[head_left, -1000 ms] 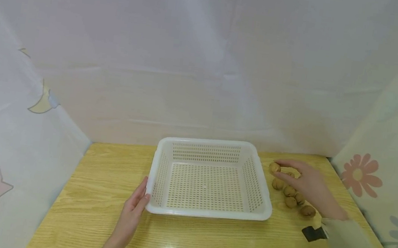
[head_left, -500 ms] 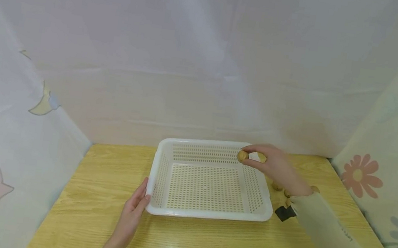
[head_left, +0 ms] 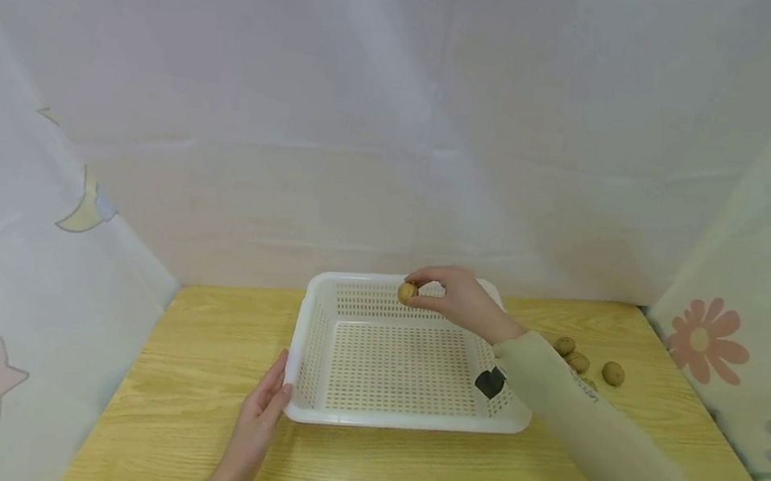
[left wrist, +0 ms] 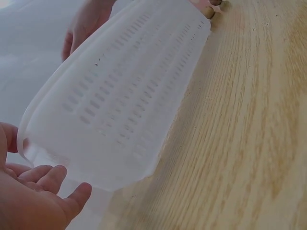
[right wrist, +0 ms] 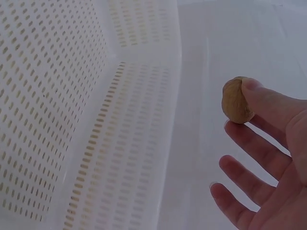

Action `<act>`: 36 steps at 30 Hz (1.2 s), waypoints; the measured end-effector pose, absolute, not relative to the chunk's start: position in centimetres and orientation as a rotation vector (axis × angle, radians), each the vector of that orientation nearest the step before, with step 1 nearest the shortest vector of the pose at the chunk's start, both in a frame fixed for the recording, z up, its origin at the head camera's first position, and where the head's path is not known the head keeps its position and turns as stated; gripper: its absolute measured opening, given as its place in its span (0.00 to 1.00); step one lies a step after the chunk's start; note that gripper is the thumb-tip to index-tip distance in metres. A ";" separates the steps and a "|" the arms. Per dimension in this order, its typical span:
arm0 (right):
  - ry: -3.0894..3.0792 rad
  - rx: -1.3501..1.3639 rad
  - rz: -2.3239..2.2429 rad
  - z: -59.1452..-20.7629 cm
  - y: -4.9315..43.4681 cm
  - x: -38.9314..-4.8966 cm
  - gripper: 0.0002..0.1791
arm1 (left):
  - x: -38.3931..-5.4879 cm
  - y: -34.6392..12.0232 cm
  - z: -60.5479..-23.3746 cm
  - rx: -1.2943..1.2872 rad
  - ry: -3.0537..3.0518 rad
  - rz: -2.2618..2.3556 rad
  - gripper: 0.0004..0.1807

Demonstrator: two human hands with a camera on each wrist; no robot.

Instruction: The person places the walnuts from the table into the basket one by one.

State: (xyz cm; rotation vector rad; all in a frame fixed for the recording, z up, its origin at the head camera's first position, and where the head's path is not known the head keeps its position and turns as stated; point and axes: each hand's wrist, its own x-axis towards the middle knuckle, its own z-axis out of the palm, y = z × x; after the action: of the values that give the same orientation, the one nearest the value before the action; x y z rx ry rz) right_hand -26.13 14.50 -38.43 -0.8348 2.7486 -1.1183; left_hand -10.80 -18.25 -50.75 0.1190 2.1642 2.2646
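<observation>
A white perforated plastic basket (head_left: pixel 406 419) stands on the wooden table. Its left rim is gripped by my left hand (head_left: pixel 258 407), thumb on top; the left wrist view shows that hand's fingers (left wrist: pixel 53 177) at the basket's corner. Between thumb and fingertips my right hand (head_left: pixel 458 299) pinches a walnut (head_left: pixel 408 292), held above the basket's far side. The right wrist view shows the walnut (right wrist: pixel 237 100) apart from the basket wall. No walnut shows in the visible part of the basket. Several more walnuts (head_left: pixel 577 362) lie right of the basket, partly hidden by the right sleeve.
A pale cloth backdrop (head_left: pixel 255 175) rises behind the table (head_left: pixel 210 347) and along both sides. A black patch (head_left: pixel 490 382) hangs at the right sleeve's cuff, over the basket's right wall.
My right hand has lifted a walnut from the group on the right and carried it left, over the basket. My left hand keeps its grip on the rim.
</observation>
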 end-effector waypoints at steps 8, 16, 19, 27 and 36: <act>2.678 -0.887 -1.116 -41.1 10.3 -28.0 0.20 | -10.9 -18.3 -51.0 0.088 2.185 2.238 0.35; 2.614 -0.891 -0.989 -45.4 7.2 -29.4 0.14 | -11.0 -18.4 -50.9 0.098 2.195 2.223 0.34; 2.610 -0.901 -0.897 -46.7 6.1 -29.8 0.13 | -11.0 -18.4 -51.0 0.094 2.194 2.224 0.34; 2.696 -0.934 -0.715 -49.9 4.4 -30.8 0.12 | -11.1 -18.4 -51.1 0.126 2.180 2.235 0.34; 2.676 -0.919 -0.724 -50.2 4.1 -30.8 0.17 | -11.0 -18.3 -51.0 0.109 2.130 2.292 0.35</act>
State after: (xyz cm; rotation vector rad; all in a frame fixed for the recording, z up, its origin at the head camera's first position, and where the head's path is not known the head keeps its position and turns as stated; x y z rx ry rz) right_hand -30.84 4.12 -50.22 -0.9191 2.6759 -0.7239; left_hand -11.00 -18.28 -51.04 0.1089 2.1300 2.2924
